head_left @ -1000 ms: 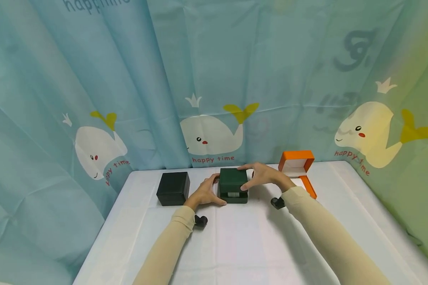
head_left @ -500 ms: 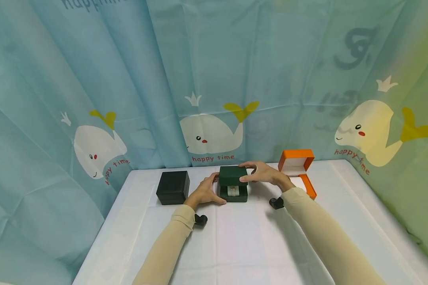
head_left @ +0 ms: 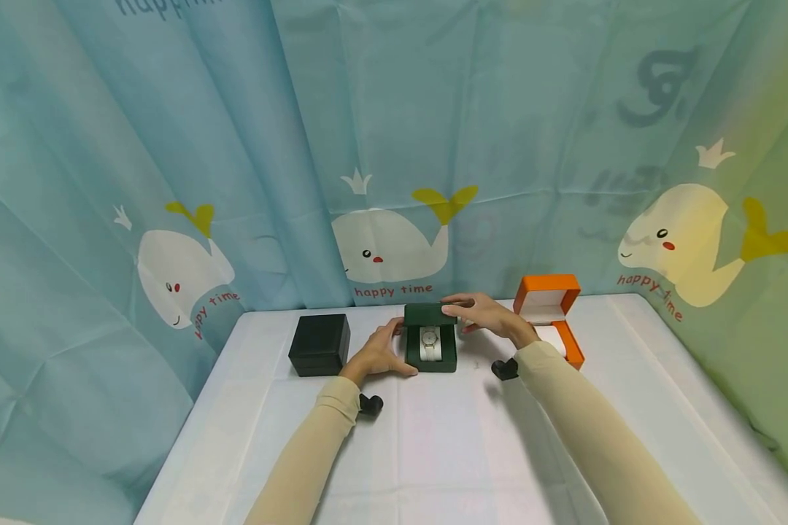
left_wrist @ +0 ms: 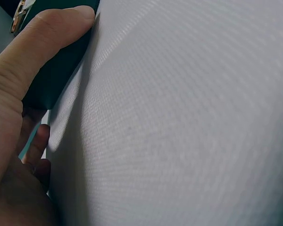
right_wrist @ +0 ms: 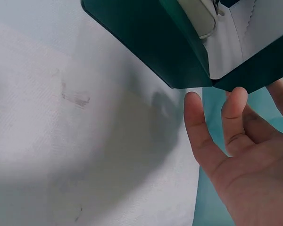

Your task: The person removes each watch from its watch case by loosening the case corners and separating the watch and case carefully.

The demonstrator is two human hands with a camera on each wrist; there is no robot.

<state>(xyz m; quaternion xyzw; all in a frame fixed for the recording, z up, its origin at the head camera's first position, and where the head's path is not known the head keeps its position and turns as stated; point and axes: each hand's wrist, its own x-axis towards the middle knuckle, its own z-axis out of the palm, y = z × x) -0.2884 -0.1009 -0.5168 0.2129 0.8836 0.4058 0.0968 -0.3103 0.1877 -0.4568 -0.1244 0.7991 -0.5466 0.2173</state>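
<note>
A dark green watch box point(head_left: 449, 362) sits at the back middle of the table, its lid point(head_left: 423, 313) raised and hinged at the rear. Inside it, a wristwatch point(head_left: 430, 338) with a pale strap and round face wraps a cushion. My left hand point(head_left: 377, 354) grips the base from the left, thumb at the front corner and fingers toward the back; in the left wrist view the thumb lies along the green side. With thumb in front and fingers behind, my right hand point(head_left: 487, 315) holds the lid's right edge. The right wrist view shows fingertips point(right_wrist: 235, 101) by the hinge corner.
Left of the hands stands a closed black box point(head_left: 318, 345). An orange box point(head_left: 570, 346) with white lining stands open at the right, partly behind the right forearm. A white cloth point(head_left: 427, 452) covers the table, and a blue whale-print curtain point(head_left: 394, 146) hangs behind.
The green lid has swung up and back under my right hand, which moved slightly away from me. The watch has come into full view. My left hand has stayed at the base.
</note>
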